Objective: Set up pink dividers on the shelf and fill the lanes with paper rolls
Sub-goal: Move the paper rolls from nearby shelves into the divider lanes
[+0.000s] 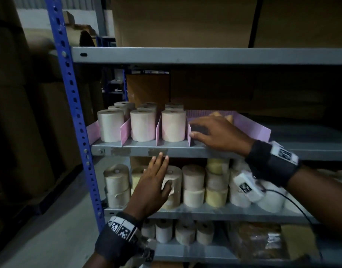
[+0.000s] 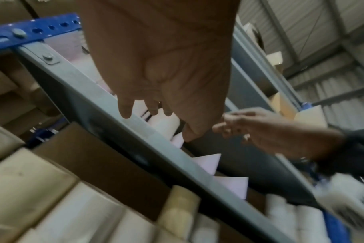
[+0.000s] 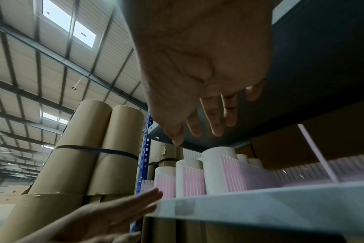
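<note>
A grey metal shelf (image 1: 177, 148) on a blue perforated upright (image 1: 69, 89) fills the head view, with cardboard boxes (image 1: 185, 20) on the level above. On this shelf stand pink dividers (image 1: 125, 132) running near to far, making lanes. The three left lanes each hold a row of paper rolls (image 1: 174, 125), upright, the nearest ones just behind the shelf's front edge. The lane to the right of them lies under the right hand; its far wall is a pink slotted strip (image 1: 210, 113), and a longer pink divider (image 1: 251, 124) bounds it on the right.

The level below carries more rolls (image 1: 193, 185), stacked two high, white, cream and yellowish.

The right hand (image 1: 218, 134) reaches over the shelf into that right lane, fingers spread and straight, grip apart, thumb tip at the near end of the fourth divider (image 1: 189, 135); it holds nothing that shows. The left hand (image 1: 152, 188) is raised in front of the lower rolls, fingers straight and together, fingertips (image 1: 160, 156) just at the shelf's front lip, grip apart and empty.
</note>
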### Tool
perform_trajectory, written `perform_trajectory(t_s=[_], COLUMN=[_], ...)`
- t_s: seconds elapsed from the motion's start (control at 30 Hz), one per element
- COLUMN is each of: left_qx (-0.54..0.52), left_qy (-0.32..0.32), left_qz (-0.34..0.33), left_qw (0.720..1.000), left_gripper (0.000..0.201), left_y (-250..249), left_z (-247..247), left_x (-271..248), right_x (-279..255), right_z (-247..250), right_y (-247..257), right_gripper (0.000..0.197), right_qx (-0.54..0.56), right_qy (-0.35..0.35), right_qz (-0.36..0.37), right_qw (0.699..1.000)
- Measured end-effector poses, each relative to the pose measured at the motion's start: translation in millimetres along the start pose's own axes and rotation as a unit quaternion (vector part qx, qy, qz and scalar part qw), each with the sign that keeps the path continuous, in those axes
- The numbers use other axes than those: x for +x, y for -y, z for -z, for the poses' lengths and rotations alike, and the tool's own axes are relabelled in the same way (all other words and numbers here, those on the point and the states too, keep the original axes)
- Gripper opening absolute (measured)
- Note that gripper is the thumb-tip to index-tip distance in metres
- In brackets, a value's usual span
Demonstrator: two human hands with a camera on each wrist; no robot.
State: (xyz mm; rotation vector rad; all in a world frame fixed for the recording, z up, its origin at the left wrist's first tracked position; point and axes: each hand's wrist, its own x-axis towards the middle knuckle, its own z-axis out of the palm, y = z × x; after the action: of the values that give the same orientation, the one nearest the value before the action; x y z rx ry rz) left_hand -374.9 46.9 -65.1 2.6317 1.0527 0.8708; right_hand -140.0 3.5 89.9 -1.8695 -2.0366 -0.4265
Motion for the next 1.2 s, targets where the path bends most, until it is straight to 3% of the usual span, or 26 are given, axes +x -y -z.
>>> perform_trajectory(t_s=[0.3,0.43,0.63,0.93,1.2], left_qx=[-0.162,-0.228,-0.275,-0.306,-0.33], left_qy=[-0.09,-0.094,-0.07,-0.037,-0.034], left_qz=[-0.044,-0.059,-0.088,-0.147,-0.183], left_qw=[0.982,0.967,0.955,0.94,0.925], left_gripper=[0.06,0.05,0.042,0.038,0.04], left_y=[-92.1,-136.0,-201.6,-313.6,-408.1], left_z=[-15.4,-38.1,-69.6,-136.2,-188.0], left_x=[-61.1,-76.9,-77.7,4.4,112.4], right_x=[-177.2,-242.3,-308.7,-365.0,-365.2], right_z=[5.1,11.9,32.0,57.2,90.7], right_y=[-13.3,-28.3,-74.6,-194.3,-311.3], right_gripper=[0.037,0.028,0.036,0.05,0.052], right_qx=[0.03,0.029,0.016,-0.017,0.003], right_qy=[-0.049,-0.068,-0.05,-0.087,-0.166], right_qz=[-0.067,-0.133,-0.21,-0.296,-0.343], right_qw=[0.996,0.988,0.976,0.951,0.924])
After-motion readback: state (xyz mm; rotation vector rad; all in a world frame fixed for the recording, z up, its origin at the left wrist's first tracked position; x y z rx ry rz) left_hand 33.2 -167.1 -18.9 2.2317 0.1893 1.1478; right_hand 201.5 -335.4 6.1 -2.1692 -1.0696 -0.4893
